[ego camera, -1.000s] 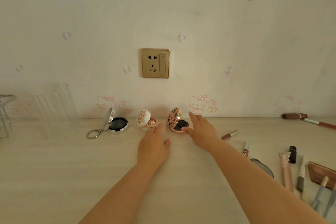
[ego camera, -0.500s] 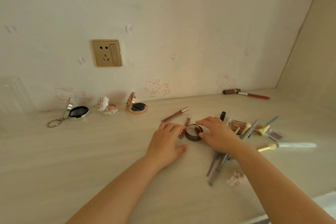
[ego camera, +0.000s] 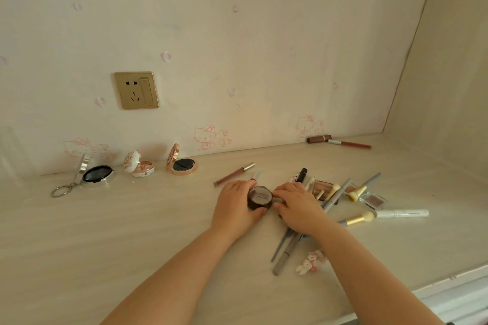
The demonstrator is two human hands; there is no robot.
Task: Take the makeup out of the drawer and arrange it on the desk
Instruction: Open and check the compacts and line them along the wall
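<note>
Brown compact (ego camera: pixel 260 197) now lifted; left hand (ego camera: pixel 235 208), right hand (ego camera: pixel 297 206) hold.

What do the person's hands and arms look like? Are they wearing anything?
Both forearms are bare, with no sleeves showing. The left hand and the right hand wear no gloves, and no rings, watch or bracelet can be seen on either.

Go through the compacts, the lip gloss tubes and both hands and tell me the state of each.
Silver compact: open.
White floral compact: open.
Rose gold compact: open.
Brown round compact: closed, held by both hands.
Lip gloss tube: capped, lying flat.
Left hand: gripping compact.
Right hand: gripping compact.
</note>
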